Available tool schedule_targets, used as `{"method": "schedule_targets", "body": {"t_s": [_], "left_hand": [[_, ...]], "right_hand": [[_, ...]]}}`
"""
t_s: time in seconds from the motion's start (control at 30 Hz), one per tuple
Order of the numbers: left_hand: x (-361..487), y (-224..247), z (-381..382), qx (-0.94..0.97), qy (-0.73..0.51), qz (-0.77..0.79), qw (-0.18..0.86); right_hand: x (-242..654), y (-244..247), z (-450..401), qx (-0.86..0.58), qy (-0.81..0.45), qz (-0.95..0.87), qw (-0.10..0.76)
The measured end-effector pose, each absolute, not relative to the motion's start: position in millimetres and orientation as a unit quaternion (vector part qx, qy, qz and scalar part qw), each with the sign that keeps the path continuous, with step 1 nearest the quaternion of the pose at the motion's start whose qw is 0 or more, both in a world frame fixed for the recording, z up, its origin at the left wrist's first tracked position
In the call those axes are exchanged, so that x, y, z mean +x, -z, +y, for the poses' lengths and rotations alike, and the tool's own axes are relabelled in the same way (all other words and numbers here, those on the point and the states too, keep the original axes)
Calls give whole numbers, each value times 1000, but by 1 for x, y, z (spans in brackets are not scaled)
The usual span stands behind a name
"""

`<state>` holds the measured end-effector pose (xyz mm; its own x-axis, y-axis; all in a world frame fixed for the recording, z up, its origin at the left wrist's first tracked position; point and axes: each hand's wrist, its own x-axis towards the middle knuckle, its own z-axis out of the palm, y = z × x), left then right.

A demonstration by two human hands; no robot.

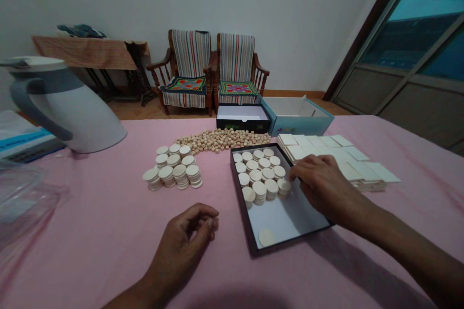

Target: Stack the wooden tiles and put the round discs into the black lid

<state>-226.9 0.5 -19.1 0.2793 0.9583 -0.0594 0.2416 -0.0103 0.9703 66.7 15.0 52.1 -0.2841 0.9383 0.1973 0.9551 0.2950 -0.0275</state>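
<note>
My right hand point(321, 183) reaches over the right side of a shallow black-rimmed tray point(244, 217), its fingertips beside the stacks of round white discs point(267, 174) inside. Whether those fingers pinch a disc cannot be made out. One single disc point(267, 237) lies flat near the tray's front edge. My left hand point(188, 236) rests on the pink cloth left of the tray, fingers curled inward, with nothing seen in it. More stacked discs point(174, 166) stand on the cloth beyond my left hand.
Small wooden pieces point(217, 140) lie in a heap behind the tray. Square white tiles point(340, 154) are stacked at the right. An open black box point(242, 118) and a blue box point(300, 118) stand at the back. A jug point(72, 106) and clear plastic container point(25, 198) are left.
</note>
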Motion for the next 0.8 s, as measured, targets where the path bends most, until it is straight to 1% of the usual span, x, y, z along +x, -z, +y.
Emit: {"method": "schedule_targets", "body": {"t_s": [0.1, 0.33, 0.47, 0.6, 0.67, 0.73, 0.8], "left_hand": [[-227, 20, 0, 616, -351, 488, 510], [-228, 22, 1, 622, -349, 486, 505], [-229, 24, 1, 626, -348, 483, 503], [-229, 25, 2, 627, -346, 487, 500], [-229, 24, 2, 627, -346, 488, 499], [-228, 24, 2, 627, -346, 488, 499], [-228, 23, 1, 627, -346, 487, 500]], "right_hand": [[67, -49, 23, -602, 91, -790, 74], [68, -34, 32, -588, 120, -797, 59], [66, -34, 34, -581, 104, -804, 64], [64, -49, 27, -603, 77, -788, 98], [62, -58, 20, -581, 16, -806, 110], [58, -66, 11, -521, -113, -841, 96], [52, -70, 3, -458, -239, -854, 62]]}}
